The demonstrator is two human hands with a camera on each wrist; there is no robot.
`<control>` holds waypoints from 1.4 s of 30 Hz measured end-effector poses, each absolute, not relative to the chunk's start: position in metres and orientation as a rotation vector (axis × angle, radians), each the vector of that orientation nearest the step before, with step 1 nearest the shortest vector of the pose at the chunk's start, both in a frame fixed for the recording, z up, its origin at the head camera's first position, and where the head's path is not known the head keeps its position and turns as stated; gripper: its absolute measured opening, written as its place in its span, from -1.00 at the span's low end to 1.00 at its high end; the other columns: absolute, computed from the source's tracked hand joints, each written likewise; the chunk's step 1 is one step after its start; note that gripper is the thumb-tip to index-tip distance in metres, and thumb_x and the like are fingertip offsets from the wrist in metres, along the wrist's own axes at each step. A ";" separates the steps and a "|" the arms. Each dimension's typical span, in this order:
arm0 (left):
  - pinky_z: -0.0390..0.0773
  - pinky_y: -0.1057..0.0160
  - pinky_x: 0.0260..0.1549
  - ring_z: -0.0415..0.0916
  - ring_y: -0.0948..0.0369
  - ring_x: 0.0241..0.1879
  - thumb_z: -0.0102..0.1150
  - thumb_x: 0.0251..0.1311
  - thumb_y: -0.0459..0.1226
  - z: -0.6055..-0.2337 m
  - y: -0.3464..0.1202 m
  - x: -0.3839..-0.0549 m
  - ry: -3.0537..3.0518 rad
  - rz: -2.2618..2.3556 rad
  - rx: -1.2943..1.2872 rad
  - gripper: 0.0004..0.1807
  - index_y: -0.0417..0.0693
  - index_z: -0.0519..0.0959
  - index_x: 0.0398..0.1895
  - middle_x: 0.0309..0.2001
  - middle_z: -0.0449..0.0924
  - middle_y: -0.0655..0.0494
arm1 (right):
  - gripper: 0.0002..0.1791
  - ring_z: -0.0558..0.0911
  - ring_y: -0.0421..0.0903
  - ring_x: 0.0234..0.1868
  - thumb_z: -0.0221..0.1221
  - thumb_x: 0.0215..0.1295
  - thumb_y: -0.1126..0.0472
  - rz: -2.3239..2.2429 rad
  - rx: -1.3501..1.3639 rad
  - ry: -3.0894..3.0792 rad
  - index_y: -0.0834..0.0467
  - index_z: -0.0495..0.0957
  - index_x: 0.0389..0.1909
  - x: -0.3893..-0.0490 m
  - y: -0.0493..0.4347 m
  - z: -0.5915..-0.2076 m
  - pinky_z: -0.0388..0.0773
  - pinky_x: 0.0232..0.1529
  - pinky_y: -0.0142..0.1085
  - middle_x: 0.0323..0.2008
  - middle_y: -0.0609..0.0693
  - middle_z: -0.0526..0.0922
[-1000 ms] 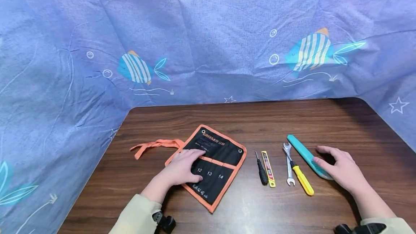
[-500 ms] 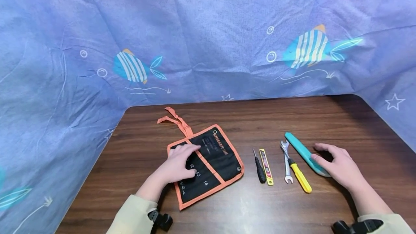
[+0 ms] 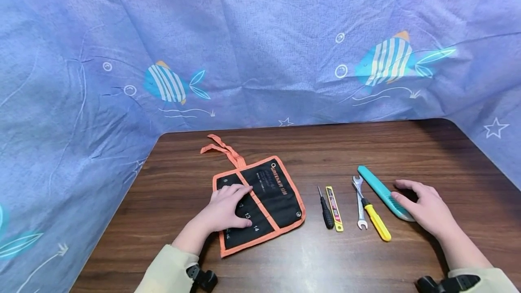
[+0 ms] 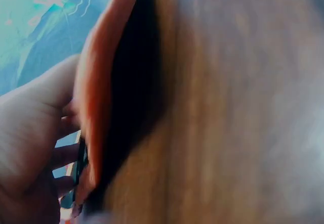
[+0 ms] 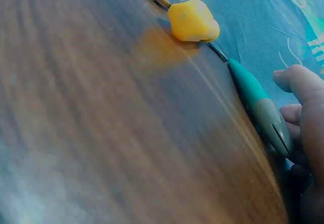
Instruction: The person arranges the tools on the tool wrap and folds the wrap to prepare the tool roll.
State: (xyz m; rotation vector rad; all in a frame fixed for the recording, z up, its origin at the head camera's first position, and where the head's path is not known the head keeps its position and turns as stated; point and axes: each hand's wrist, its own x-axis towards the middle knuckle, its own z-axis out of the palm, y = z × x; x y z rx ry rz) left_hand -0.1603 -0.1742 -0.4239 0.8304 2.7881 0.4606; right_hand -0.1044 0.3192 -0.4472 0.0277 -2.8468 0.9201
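Note:
A black fabric tool pouch point(image 3: 270, 196) with orange trim and numbered pockets lies flat at the left of the table. My left hand point(image 3: 223, 207) rests on its pocket side, fingers spread and thumb apart. In the left wrist view the pouch's orange edge point(image 4: 96, 82) rises beside the thumb. On the right, my right hand point(image 3: 423, 205) sits at the grey end of a long teal tool point(image 3: 380, 189), thumb and forefinger apart. The right wrist view shows the thumb off the teal tool point(image 5: 250, 85) and other fingers partly hidden behind it.
Between the hands lie a small black screwdriver point(image 3: 327, 214), a narrow yellow printed strip point(image 3: 334, 209), an open-ended wrench point(image 3: 360, 211) and a yellow-handled screwdriver point(image 3: 378, 223) lying across it. Orange straps point(image 3: 223, 147) trail toward the back edge. A blue fish-print cloth point(image 3: 260, 49) hangs behind the table.
Under my left hand the pouch has turned clockwise, its straps swinging from the left toward the back of the table. My right hand and the loose tools stay where they were.

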 end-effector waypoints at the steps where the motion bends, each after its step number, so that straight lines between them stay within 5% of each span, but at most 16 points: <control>1: 0.14 -0.12 0.06 0.16 0.03 0.25 0.30 -0.10 0.14 -0.423 -0.175 -0.161 2.772 0.457 0.827 -0.09 0.14 0.23 0.38 0.29 0.25 0.12 | -0.44 0.22 0.44 0.10 0.07 0.33 -0.03 0.921 0.025 -2.848 0.37 0.41 0.12 -0.104 0.319 -0.447 0.08 -0.03 0.27 0.07 0.40 0.43; 11: 0.06 -0.14 0.08 0.09 0.08 0.32 0.24 -0.19 -0.12 -0.421 -0.179 -0.168 2.709 0.430 0.840 -0.06 0.19 0.17 0.42 0.34 0.19 0.18 | -0.43 0.21 0.42 0.09 0.07 0.33 -0.04 0.915 -0.008 -2.858 0.36 0.40 0.12 -0.104 0.317 -0.446 0.09 -0.04 0.26 0.07 0.40 0.43; 17: 0.10 -0.14 0.06 0.16 0.08 0.26 0.29 -0.11 -0.04 -0.421 -0.181 -0.162 2.748 0.558 0.872 -0.17 0.17 0.28 0.36 0.27 0.29 0.17 | -0.44 0.22 0.42 0.09 0.07 0.33 -0.03 0.914 -0.005 -2.854 0.36 0.41 0.11 -0.104 0.317 -0.447 0.10 -0.05 0.25 0.06 0.39 0.44; 26: 0.22 -0.01 0.00 0.27 0.24 -0.01 0.34 -0.08 0.02 -0.427 -0.178 -0.147 2.718 0.774 0.944 -0.25 0.13 0.38 0.27 -0.13 0.36 0.35 | -0.43 0.22 0.42 0.11 0.06 0.34 -0.03 0.943 0.000 -2.856 0.37 0.39 0.13 -0.104 0.319 -0.447 0.08 -0.02 0.29 0.06 0.41 0.43; 35: 0.26 0.12 -0.11 0.26 0.32 -0.16 0.34 -0.10 0.05 -0.435 -0.171 -0.136 2.722 0.790 0.935 -0.31 0.27 0.43 0.22 -0.21 0.33 0.42 | -0.53 0.39 0.26 -0.06 0.18 0.25 0.05 0.900 0.049 -2.803 0.31 0.48 0.03 -0.095 0.318 -0.446 0.20 -0.16 0.13 -0.19 0.25 0.57; 42: 0.23 0.14 -0.15 0.24 0.33 -0.17 0.33 -0.10 0.07 -0.439 -0.174 -0.133 2.752 0.764 0.944 -0.38 0.37 0.48 0.16 -0.22 0.33 0.44 | -0.48 0.38 0.23 -0.08 0.28 0.13 -0.03 0.822 0.136 -2.861 0.26 0.53 -0.01 -0.097 0.315 -0.446 0.21 -0.22 0.05 -0.10 0.27 0.54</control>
